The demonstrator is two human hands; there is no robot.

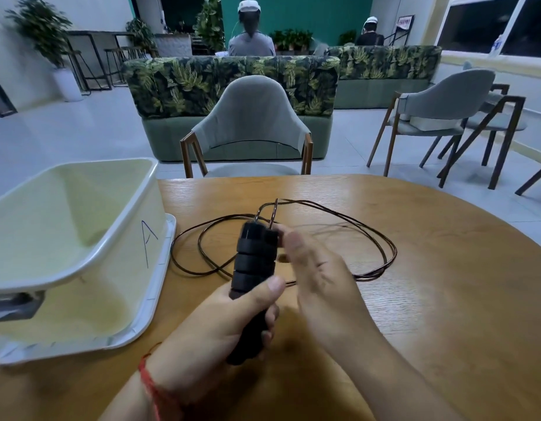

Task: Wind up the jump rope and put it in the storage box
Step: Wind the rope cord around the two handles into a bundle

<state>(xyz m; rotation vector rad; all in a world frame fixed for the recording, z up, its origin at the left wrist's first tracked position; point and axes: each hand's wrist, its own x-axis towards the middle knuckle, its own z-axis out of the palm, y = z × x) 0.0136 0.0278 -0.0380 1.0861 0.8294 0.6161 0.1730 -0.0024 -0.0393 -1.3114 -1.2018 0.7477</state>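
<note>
Two black ribbed jump rope handles [254,256] are held side by side and upright above the wooden table [445,299]. My left hand [220,326] is closed around their lower part. My right hand [320,278] is next to the handles, fingertips at their top where the cords leave; its motion blur hides whether it pinches the cord. The thin dark rope [366,238] lies in loose loops on the table beyond and right of the handles. The cream storage box [80,259], marked with a letter A, stands open at the left.
The box rests on its white lid [159,287] on the table's left side. A grey chair [248,123] is tucked in at the far edge. More chairs stand at the right, and two people sit beyond a leaf-patterned sofa.
</note>
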